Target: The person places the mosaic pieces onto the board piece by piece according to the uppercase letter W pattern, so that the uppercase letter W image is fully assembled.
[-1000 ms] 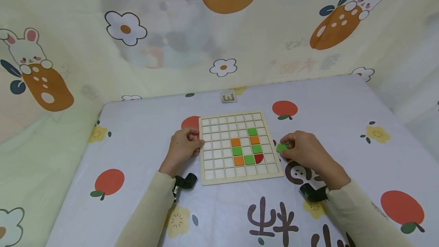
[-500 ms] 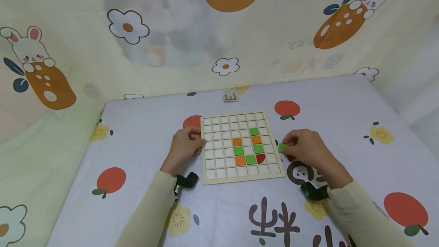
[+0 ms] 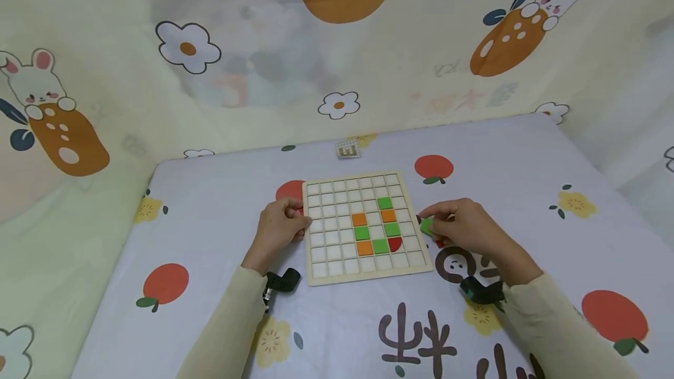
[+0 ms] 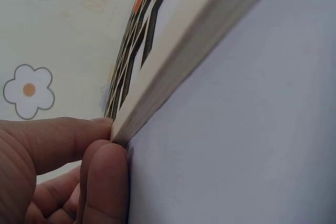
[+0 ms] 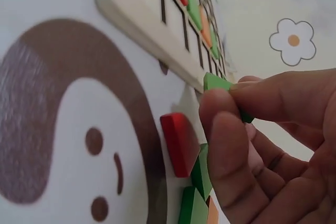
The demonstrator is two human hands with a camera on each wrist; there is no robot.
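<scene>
A wooden grid board (image 3: 368, 277) lies on the table, with green, orange and red tiles set in its right half. My left hand (image 3: 278, 230) pinches the board's left edge, thumb and finger meeting at the rim (image 4: 152, 85) in the left wrist view. Just off the board's right side, my right hand (image 3: 470, 230) holds a green tile (image 5: 218, 81) between thumb and finger. The tile is tilted, partly covered by the fingertips. Below that hand lie a loose red tile (image 5: 178, 142), green tiles (image 5: 191, 205) and an orange tile (image 5: 211, 211), mostly hidden in the head view.
A small card with a grid pattern (image 3: 348, 149) lies behind the board. The tablecloth (image 3: 221, 192) carries printed fruit, flowers and dark characters. A patterned cloth wall (image 3: 274, 116) rises along the table's far edge.
My right fingers have shifted slightly left toward the board, and the green tile has tipped in their grasp. My left hand stays at the board's edge. The head view has swayed slightly.
</scene>
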